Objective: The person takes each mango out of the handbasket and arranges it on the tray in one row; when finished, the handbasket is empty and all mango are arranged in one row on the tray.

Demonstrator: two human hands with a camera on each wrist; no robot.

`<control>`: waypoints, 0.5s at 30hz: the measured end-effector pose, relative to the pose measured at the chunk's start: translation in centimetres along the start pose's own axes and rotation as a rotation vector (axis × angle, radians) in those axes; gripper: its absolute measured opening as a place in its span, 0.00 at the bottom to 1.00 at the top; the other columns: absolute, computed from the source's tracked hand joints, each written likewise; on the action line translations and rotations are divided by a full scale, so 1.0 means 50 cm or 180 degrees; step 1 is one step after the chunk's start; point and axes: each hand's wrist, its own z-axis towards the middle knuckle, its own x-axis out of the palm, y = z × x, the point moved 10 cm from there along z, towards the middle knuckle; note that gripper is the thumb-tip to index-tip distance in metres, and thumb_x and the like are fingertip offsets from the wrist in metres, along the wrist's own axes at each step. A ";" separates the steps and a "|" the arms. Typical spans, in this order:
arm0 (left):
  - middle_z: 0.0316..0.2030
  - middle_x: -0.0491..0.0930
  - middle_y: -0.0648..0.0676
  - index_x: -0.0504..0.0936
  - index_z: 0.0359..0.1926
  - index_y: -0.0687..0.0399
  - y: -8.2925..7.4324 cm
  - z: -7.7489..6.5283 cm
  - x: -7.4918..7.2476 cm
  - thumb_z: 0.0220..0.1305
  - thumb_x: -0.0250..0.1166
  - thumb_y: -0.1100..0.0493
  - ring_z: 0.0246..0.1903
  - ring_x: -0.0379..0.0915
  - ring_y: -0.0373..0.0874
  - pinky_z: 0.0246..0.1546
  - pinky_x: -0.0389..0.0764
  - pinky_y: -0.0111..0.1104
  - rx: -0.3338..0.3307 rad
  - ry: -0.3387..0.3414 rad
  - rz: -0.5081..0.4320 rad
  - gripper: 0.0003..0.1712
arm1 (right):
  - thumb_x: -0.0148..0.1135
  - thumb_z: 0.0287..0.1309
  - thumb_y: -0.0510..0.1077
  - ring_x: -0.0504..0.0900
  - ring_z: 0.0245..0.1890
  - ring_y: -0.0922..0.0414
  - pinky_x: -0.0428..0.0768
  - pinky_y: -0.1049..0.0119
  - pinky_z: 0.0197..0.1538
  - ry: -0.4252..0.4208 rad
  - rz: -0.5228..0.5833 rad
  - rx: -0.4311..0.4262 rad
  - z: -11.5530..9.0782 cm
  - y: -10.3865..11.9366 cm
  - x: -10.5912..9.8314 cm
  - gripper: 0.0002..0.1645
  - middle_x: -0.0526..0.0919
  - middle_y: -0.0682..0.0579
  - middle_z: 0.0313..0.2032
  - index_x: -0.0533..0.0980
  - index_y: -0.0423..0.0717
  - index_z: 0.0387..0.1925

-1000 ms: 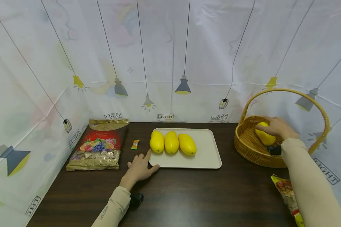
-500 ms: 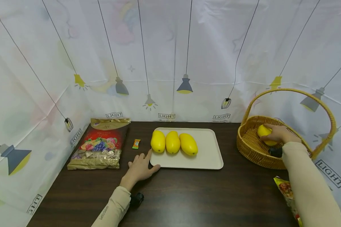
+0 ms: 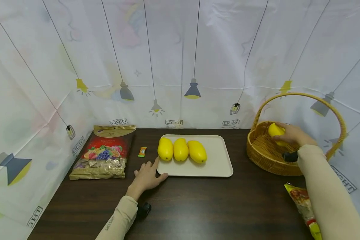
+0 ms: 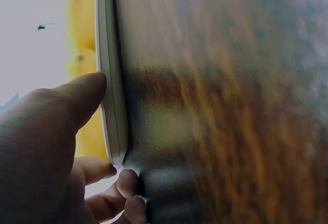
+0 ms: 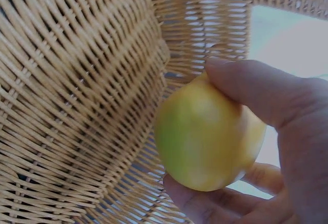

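Observation:
In the head view, my right hand point(image 3: 295, 134) reaches into the wicker basket point(image 3: 259, 157) and grips a yellow mango point(image 3: 276, 130). The right wrist view shows the mango point(image 5: 205, 137), with a greenish patch, between the thumb on top and the fingers below, close to the woven wall. My left hand point(image 3: 147, 176) rests at the near left corner of a cream tray point(image 3: 217, 156), fingers spread. In the left wrist view its thumb touches the tray's rim point(image 4: 110, 90). Three mangoes point(image 3: 181, 150) lie side by side on the tray's left half.
A red and gold candy bag point(image 3: 103, 153) lies at the left, with a small wrapped candy point(image 3: 142, 152) between it and the tray. A yellow and red snack packet point(image 3: 303, 206) lies in front of the basket, partly under the right sleeve. The basket's handle point(image 3: 300, 94) arches over the hand.
Inside the basket, the mango in my right hand has risen slightly and tilted. My left hand and the tray stay put; the head view has shifted a little.

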 end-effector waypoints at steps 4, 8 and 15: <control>0.64 0.70 0.65 0.54 0.80 0.48 0.000 0.001 0.003 0.66 0.59 0.31 0.61 0.65 0.62 0.50 0.67 0.63 0.0011 0.0018 0.0000 0.50 | 0.61 0.65 0.61 0.76 0.46 0.29 0.75 0.40 0.44 -0.0081 -0.0004 -0.0072 -0.011 0.019 -0.016 0.55 0.69 0.16 0.56 0.50 0.29 0.75; 0.65 0.70 0.65 0.53 0.80 0.48 -0.001 0.001 0.002 0.66 0.59 0.31 0.62 0.64 0.62 0.50 0.67 0.64 0.0019 0.0021 -0.0019 0.50 | 0.61 0.65 0.61 0.75 0.44 0.33 0.73 0.44 0.41 -0.0192 -0.0011 -0.0093 -0.026 0.037 -0.035 0.55 0.70 0.17 0.53 0.50 0.30 0.76; 0.65 0.70 0.65 0.54 0.80 0.49 -0.004 0.000 0.002 0.66 0.58 0.30 0.62 0.64 0.62 0.51 0.67 0.66 0.0024 0.0036 0.0002 0.51 | 0.60 0.65 0.63 0.74 0.49 0.29 0.73 0.41 0.43 -0.0304 -0.0101 -0.0046 -0.062 0.063 -0.050 0.55 0.67 0.16 0.56 0.48 0.34 0.77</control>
